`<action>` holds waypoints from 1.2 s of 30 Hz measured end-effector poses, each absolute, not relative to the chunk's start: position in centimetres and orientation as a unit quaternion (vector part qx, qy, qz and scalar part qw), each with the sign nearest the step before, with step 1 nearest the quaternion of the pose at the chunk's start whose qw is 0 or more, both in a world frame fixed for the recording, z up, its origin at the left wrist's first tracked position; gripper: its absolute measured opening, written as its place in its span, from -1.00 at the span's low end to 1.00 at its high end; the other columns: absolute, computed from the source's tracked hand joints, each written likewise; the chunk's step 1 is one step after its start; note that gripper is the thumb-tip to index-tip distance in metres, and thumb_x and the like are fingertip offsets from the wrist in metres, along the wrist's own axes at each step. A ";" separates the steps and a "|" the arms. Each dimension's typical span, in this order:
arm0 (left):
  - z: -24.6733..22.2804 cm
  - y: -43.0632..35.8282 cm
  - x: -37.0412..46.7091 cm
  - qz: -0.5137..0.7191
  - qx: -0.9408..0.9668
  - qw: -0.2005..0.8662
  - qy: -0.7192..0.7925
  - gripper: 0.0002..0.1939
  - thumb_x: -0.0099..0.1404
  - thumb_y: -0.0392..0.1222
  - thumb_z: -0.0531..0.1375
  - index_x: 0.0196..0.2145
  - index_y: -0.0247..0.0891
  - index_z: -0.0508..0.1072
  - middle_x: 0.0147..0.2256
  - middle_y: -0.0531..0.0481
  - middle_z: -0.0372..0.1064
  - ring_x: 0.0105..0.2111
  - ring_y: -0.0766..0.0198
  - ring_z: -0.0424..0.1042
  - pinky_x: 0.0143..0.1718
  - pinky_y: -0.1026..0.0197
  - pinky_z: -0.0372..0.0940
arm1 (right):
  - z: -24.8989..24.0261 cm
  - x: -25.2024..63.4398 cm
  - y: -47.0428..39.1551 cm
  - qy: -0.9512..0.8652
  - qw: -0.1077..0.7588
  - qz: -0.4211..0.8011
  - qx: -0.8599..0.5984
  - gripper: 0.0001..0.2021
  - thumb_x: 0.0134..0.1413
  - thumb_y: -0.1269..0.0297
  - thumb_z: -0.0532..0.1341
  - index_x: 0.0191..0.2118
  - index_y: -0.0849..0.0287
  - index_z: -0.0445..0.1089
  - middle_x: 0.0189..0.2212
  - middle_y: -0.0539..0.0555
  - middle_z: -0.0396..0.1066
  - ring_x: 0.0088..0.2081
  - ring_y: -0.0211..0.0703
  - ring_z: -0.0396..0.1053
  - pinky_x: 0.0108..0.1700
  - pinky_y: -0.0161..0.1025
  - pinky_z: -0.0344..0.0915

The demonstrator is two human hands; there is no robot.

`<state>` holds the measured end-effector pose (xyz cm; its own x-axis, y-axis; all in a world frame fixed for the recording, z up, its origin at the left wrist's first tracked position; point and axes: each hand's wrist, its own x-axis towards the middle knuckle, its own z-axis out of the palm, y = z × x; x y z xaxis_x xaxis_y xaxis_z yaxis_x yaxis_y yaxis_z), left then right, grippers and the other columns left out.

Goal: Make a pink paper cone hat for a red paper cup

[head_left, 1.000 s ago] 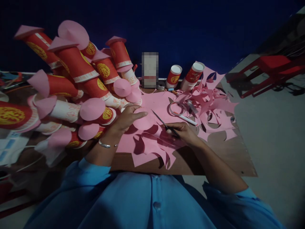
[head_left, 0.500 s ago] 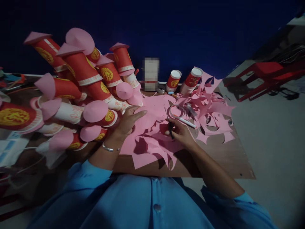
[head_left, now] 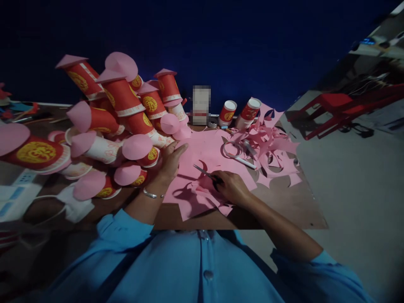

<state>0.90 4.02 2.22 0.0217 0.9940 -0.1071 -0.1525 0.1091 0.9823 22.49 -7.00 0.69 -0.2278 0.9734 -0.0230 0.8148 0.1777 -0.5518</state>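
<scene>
My right hand [head_left: 232,185] grips a pair of dark-handled scissors [head_left: 203,170], whose blades point up and to the left over pink paper. My left hand [head_left: 171,163] is at the left side of the paper, its thumb pressed over pink paper [head_left: 200,145]; its other fingers are mostly hidden. A loose, curled pink offcut [head_left: 205,187] lies below the scissors, partly under my right hand. Close by on the left is a pile of red paper cups [head_left: 123,97] topped with pink paper cones [head_left: 137,146].
Cut pink scraps [head_left: 271,147] heap on the right of the wooden table [head_left: 293,206]. A roll of tape [head_left: 232,148] and a white pen-like stick [head_left: 246,162] lie nearby. Two upright cups [head_left: 227,113] stand behind. A red stool [head_left: 331,105] is on the floor to the right.
My right hand has moved down and left with the scissors, whose blades have turned from upward to leftward. The loose offcut has shifted beneath it. The view has tilted slightly.
</scene>
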 end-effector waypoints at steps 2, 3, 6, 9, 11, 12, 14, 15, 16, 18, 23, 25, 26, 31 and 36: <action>2.3 4.0 0.9 0.511 0.419 0.583 0.473 -0.53 0.05 0.06 0.42 -0.14 -0.25 0.55 -0.27 -0.03 0.58 -0.18 0.11 0.56 -0.12 0.14 0.47 | 0.9 22.8 -7.0 -0.748 0.177 0.214 -0.602 -0.59 0.10 0.49 0.26 0.07 0.12 0.56 -0.13 0.17 0.69 -0.16 0.03 0.63 -0.10 -0.16 0.46; 2.3 4.0 0.9 0.515 0.410 0.587 0.471 -0.53 0.02 0.04 0.43 -0.15 -0.24 0.55 -0.28 -0.02 0.58 -0.20 0.11 0.56 -0.13 0.14 0.47 | 1.1 23.3 -7.0 -0.746 0.192 0.202 -0.605 -0.60 0.09 0.48 0.26 0.05 0.12 0.57 -0.14 0.17 0.69 -0.18 0.01 0.62 -0.13 -0.18 0.46; 2.4 4.0 0.8 0.524 0.406 0.581 0.471 -0.53 0.01 0.03 0.44 -0.17 -0.25 0.55 -0.28 -0.02 0.58 -0.20 0.12 0.56 -0.13 0.15 0.46 | 3.2 25.9 -7.2 -0.722 0.270 0.152 -0.619 -0.64 0.10 0.43 0.25 0.01 0.13 0.58 -0.22 0.15 0.68 -0.30 -0.05 0.59 -0.23 -0.22 0.44; 2.3 4.0 0.8 0.523 0.412 0.588 0.459 -0.54 0.02 0.03 0.43 -0.16 -0.26 0.56 -0.26 -0.02 0.57 -0.18 0.15 0.53 -0.14 0.20 0.44 | 6.5 30.1 -7.8 -0.663 0.347 0.043 -0.662 -0.60 0.06 0.42 0.23 0.03 0.12 0.57 -0.26 0.11 0.65 -0.35 -0.10 0.56 -0.22 -0.22 0.44; 2.2 4.0 0.8 0.521 0.417 0.581 0.467 -0.55 0.01 0.02 0.44 -0.18 -0.26 0.56 -0.30 0.01 0.54 -0.23 0.19 0.51 -0.23 0.26 0.42 | 8.4 33.3 -8.1 -0.620 0.379 -0.054 -0.685 -0.61 0.03 0.39 0.24 0.01 0.13 0.57 -0.33 0.08 0.62 -0.40 -0.14 0.52 -0.24 -0.22 0.43; 2.2 4.0 0.8 0.520 0.415 0.576 0.474 -0.55 0.00 0.02 0.44 -0.19 -0.26 0.55 -0.34 0.03 0.51 -0.27 0.21 0.49 -0.30 0.29 0.39 | 9.1 34.9 -8.2 -0.594 0.392 -0.105 -0.695 -0.61 0.02 0.36 0.26 0.00 0.14 0.58 -0.37 0.07 0.60 -0.42 -0.14 0.50 -0.26 -0.21 0.42; 2.3 4.0 0.8 0.520 0.407 0.570 0.488 -0.56 -0.02 0.01 0.46 -0.22 -0.25 0.54 -0.41 0.07 0.45 -0.37 0.27 0.43 -0.44 0.34 0.29 | 9.9 37.7 -8.0 -0.546 0.398 -0.188 -0.713 -0.61 -0.02 0.31 0.26 -0.02 0.14 0.58 -0.39 0.04 0.56 -0.47 -0.14 0.45 -0.31 -0.20 0.37; 2.3 3.9 0.9 0.519 0.402 0.571 0.492 -0.56 -0.03 0.01 0.46 -0.22 -0.25 0.54 -0.43 0.09 0.43 -0.42 0.30 0.39 -0.50 0.35 0.23 | 10.0 39.0 -7.8 -0.515 0.396 -0.218 -0.728 -0.61 -0.03 0.32 0.26 -0.03 0.14 0.58 -0.39 0.04 0.55 -0.46 -0.13 0.45 -0.29 -0.18 0.36; 2.3 3.9 0.9 0.518 0.397 0.575 0.494 -0.55 -0.03 0.00 0.46 -0.21 -0.25 0.54 -0.45 0.10 0.41 -0.47 0.32 0.36 -0.55 0.37 0.17 | 10.1 40.1 -7.4 -0.481 0.390 -0.244 -0.747 -0.61 -0.04 0.34 0.25 -0.04 0.13 0.57 -0.38 0.03 0.55 -0.44 -0.12 0.45 -0.27 -0.17 0.35; 2.2 3.8 1.1 0.511 0.388 0.584 0.497 -0.54 -0.02 0.01 0.46 -0.19 -0.23 0.54 -0.44 0.11 0.41 -0.53 0.35 0.31 -0.62 0.37 0.07 | 10.3 41.8 -6.3 -0.416 0.370 -0.277 -0.783 -0.58 -0.07 0.42 0.24 -0.03 0.13 0.57 -0.32 0.05 0.56 -0.33 -0.07 0.50 -0.13 -0.11 0.35; 1.4 4.0 1.3 0.499 0.399 0.594 0.490 -0.57 0.01 0.03 0.45 -0.18 -0.20 0.58 -0.39 0.05 0.47 -0.53 0.33 0.36 -0.62 0.36 0.12 | 11.6 44.0 -2.1 -0.364 0.327 -0.277 -0.827 -0.54 -0.08 0.60 0.26 0.01 0.28 0.54 -0.19 0.22 0.58 -0.16 0.00 0.50 -0.09 -0.13 0.23; 1.2 4.1 1.3 0.510 0.402 0.591 0.478 -0.58 -0.01 0.01 0.47 -0.20 -0.20 0.58 -0.36 0.03 0.50 -0.46 0.29 0.43 -0.52 0.34 0.27 | 12.2 44.1 -0.4 -0.368 0.318 -0.254 -0.836 -0.58 0.05 0.59 0.26 0.07 0.32 0.53 -0.19 0.25 0.60 -0.20 -0.06 0.48 -0.13 -0.15 0.20; 1.1 4.1 1.3 0.516 0.403 0.591 0.471 -0.57 -0.02 0.00 0.48 -0.21 -0.20 0.59 -0.35 0.02 0.52 -0.41 0.27 0.46 -0.45 0.32 0.34 | 12.4 43.9 0.3 -0.391 0.303 -0.217 -0.842 -0.62 0.12 0.55 0.27 0.07 0.32 0.54 -0.20 0.26 0.61 -0.21 -0.07 0.47 -0.14 -0.15 0.18; 1.5 4.1 1.2 0.516 0.395 0.600 0.467 -0.55 -0.04 0.01 0.49 -0.22 -0.23 0.59 -0.38 0.03 0.53 -0.44 0.27 0.46 -0.45 0.30 0.34 | 12.3 41.0 1.3 -0.423 0.285 -0.157 -0.846 -0.59 0.23 0.44 0.31 0.18 0.24 0.53 -0.05 0.41 0.62 -0.14 0.01 0.50 -0.07 -0.05 0.19; 1.4 4.3 1.1 0.507 0.371 0.648 0.430 -0.55 -0.10 -0.05 0.52 -0.28 -0.27 0.54 -0.41 0.05 0.54 -0.46 0.30 0.46 -0.47 0.33 0.30 | 10.7 36.4 -0.1 -0.508 0.453 -0.113 -0.724 -0.49 0.15 0.45 0.31 0.23 0.25 0.39 -0.23 0.20 0.60 -0.28 -0.10 0.47 -0.07 -0.10 0.30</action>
<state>1.06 4.32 1.45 0.1153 0.9767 -0.1811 -0.3379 0.2100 0.9175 36.36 -0.07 10.73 0.4589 0.6324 0.6240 0.8378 -0.0742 -0.5410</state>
